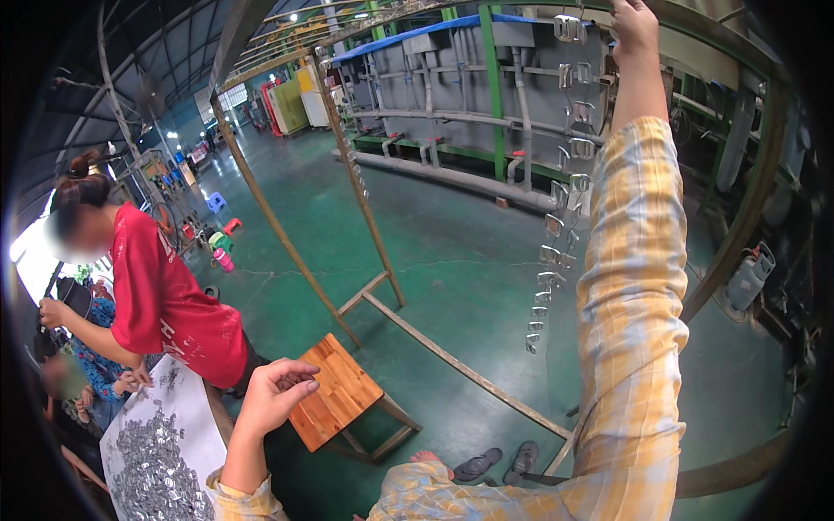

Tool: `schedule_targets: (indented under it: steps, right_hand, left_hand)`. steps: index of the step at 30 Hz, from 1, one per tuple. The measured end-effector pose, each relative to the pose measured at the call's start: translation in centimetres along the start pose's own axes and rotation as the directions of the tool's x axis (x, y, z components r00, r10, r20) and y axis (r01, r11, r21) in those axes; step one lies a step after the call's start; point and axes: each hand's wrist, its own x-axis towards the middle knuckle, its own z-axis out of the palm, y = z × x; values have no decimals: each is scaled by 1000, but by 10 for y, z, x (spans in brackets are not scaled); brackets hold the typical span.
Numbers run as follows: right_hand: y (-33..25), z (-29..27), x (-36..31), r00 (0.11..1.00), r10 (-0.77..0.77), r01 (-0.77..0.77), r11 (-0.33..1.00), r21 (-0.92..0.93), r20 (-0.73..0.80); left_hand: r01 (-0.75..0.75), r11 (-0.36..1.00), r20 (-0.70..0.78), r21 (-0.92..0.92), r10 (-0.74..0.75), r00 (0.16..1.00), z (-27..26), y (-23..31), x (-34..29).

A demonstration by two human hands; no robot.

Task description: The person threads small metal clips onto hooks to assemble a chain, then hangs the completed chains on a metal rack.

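My right hand [636,33] is raised high to the top bar of a rack, its fingers closed and partly cut off by the upper edge. What those fingers hold cannot be made out. Just left of that arm hangs a long strand of small shiny metal clips [565,152], looking like bent buckles, strung one below another. My left hand [276,392] is held low over a wooden stool, fingers bent loosely and thumb apart, with nothing in it. Near it, a heap of similar small metal pieces [161,460] covers a white table [204,412].
The rack's wooden posts [287,234] and low crossbar [469,360] stand around me. A wooden stool [334,382] is ahead of my left hand. A person in a red shirt [169,295] works at the table, others beyond. Sandals [523,460] lie by my feet; a gas cylinder [749,280] stands right.
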Motion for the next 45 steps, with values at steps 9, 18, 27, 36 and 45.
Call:
schedule_targets:
  steps: [9, 18, 27, 36, 45]
  right_hand:
    - [-61, 25, -46, 949, 122, -96, 990, -101, 291]
    - [-58, 28, -33, 935, 212, -212, 977, -33, 285]
    - [-55, 27, -32, 955, 225, -221, 974, -41, 192]
    - [-54, 15, -16, 956, 191, -170, 979, -109, 223]
    - [-30, -94, -105, 997, -70, 60, 950, -307, -19]
  left_hand:
    - [69, 996, 2, 64, -70, 998, -3, -4, -9]
    - [58, 997, -11, 45, -57, 998, -9, -10, -18]
    - [44, 999, -19, -8, -44, 999, -11, -10, -21]
    - [63, 996, -7, -67, -64, 998, -15, -16, -22]
    - [55, 994, -105, -98, -66, 992, -22, -36, -57]
